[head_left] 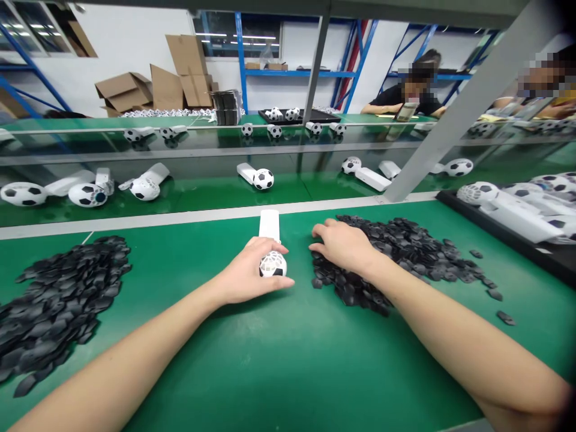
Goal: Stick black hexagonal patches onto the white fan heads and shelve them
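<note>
My left hand (252, 270) is wrapped round the side of a small white-and-black football-patterned ball (273, 264), its thumb and fingers on either side. A white rectangular piece (269, 225) extends from behind the ball, away from me. My right hand (339, 243) rests at the left edge of a heap of small flat black pieces (409, 246), with thumb and forefinger apart; its other fingertips are partly hidden, and nothing shows between them. At the left lies another heap of black pieces (67, 294) on the green table (252, 372).
A black tray (508, 237) of white ball-ended devices stands at the right. Beyond a pale rail, a green conveyor (198, 192) carries more such devices. A grey post (463, 102) slants up at the right. Two people sit across, near cardboard boxes (193, 72) and blue shelving.
</note>
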`<action>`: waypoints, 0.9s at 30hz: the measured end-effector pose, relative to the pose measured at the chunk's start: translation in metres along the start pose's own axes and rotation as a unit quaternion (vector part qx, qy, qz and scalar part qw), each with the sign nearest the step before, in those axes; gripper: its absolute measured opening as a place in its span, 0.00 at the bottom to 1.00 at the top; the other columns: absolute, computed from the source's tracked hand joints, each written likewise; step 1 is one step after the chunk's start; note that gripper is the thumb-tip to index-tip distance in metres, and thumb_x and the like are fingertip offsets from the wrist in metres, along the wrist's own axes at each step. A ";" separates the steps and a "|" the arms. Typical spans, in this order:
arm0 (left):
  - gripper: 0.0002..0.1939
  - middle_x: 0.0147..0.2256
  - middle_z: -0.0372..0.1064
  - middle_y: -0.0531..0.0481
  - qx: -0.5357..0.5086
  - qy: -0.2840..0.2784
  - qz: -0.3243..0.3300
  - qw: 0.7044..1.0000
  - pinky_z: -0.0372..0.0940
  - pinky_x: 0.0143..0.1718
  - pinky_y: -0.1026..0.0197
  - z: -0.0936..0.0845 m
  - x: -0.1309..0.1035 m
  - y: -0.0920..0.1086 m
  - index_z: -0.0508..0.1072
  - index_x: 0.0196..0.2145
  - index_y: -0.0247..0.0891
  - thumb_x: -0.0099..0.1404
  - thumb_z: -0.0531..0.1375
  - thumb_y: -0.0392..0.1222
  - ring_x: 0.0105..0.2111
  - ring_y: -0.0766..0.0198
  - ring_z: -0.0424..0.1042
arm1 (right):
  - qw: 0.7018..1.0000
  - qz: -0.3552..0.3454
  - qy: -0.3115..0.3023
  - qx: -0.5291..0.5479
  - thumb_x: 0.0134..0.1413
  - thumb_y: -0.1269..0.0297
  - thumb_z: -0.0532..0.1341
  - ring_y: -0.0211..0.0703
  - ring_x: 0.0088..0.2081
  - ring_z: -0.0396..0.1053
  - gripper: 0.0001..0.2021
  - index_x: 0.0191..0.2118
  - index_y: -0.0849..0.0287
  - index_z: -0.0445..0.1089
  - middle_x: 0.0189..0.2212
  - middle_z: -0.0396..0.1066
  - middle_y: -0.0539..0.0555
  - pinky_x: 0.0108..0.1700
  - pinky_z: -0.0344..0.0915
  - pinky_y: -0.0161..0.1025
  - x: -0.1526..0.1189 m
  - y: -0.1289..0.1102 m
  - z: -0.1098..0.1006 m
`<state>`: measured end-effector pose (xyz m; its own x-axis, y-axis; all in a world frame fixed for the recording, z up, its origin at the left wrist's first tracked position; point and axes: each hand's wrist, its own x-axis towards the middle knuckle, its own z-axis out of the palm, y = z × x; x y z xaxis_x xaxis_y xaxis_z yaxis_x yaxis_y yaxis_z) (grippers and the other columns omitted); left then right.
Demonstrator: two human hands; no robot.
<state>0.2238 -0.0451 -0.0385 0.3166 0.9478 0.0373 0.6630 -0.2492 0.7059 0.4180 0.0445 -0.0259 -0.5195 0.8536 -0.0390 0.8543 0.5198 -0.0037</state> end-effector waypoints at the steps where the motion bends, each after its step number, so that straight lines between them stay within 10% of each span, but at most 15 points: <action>1: 0.22 0.47 0.59 0.48 0.006 0.008 0.003 1.000 0.54 0.54 0.51 0.000 0.000 0.000 0.64 0.45 0.43 0.53 0.61 0.49 0.51 0.54 0.57 | 1.000 0.002 -0.014 -0.014 0.55 0.62 0.57 0.52 0.37 0.67 0.09 0.39 0.61 0.67 0.37 0.67 0.62 0.29 0.59 0.38 0.001 0.002 0.001; 5: 0.29 0.46 0.54 0.46 0.038 0.046 -0.068 0.996 0.57 0.50 0.49 -0.004 0.001 0.000 0.62 0.45 0.41 0.47 0.64 0.51 0.49 0.51 0.57 | 0.999 -0.030 -0.030 -0.003 0.54 0.70 0.56 0.48 0.34 0.68 0.05 0.35 0.60 0.68 0.33 0.70 0.58 0.28 0.56 0.36 0.002 0.006 0.007; 10: 0.27 0.43 0.56 0.49 0.019 -0.035 -0.096 0.995 0.60 0.46 0.53 -0.023 0.001 0.000 0.64 0.45 0.41 0.48 0.63 0.49 0.43 0.55 0.62 | 0.992 -0.092 -0.009 0.085 0.54 0.71 0.55 0.41 0.32 0.67 0.06 0.37 0.57 0.67 0.31 0.71 0.52 0.31 0.57 0.34 -0.004 0.001 -0.003; 17: 0.30 0.47 0.56 0.49 0.003 -0.131 -0.041 0.991 0.62 0.36 0.62 -0.033 -0.003 -0.002 0.59 0.51 0.43 0.49 0.56 0.34 0.39 0.60 0.65 | 0.891 -0.203 -0.065 0.401 0.53 0.70 0.58 0.36 0.30 0.67 0.06 0.38 0.60 0.69 0.28 0.70 0.48 0.33 0.61 0.32 -0.015 -0.019 -0.008; 27: 0.28 0.47 0.58 0.49 0.008 -0.087 -0.033 0.996 0.61 0.44 0.58 -0.025 -0.002 -0.001 0.61 0.50 0.41 0.48 0.60 0.37 0.45 0.57 0.62 | 0.881 -0.325 0.085 0.334 0.50 0.74 0.62 0.37 0.31 0.66 0.03 0.32 0.61 0.70 0.28 0.71 0.50 0.36 0.61 0.34 -0.014 -0.030 0.010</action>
<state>0.2056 -0.0418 -0.0221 0.3842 0.9138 -0.1321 0.6962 -0.1928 0.6915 0.3999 0.0170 -0.0353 -0.8493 0.4054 0.3381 0.1653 0.8125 -0.5590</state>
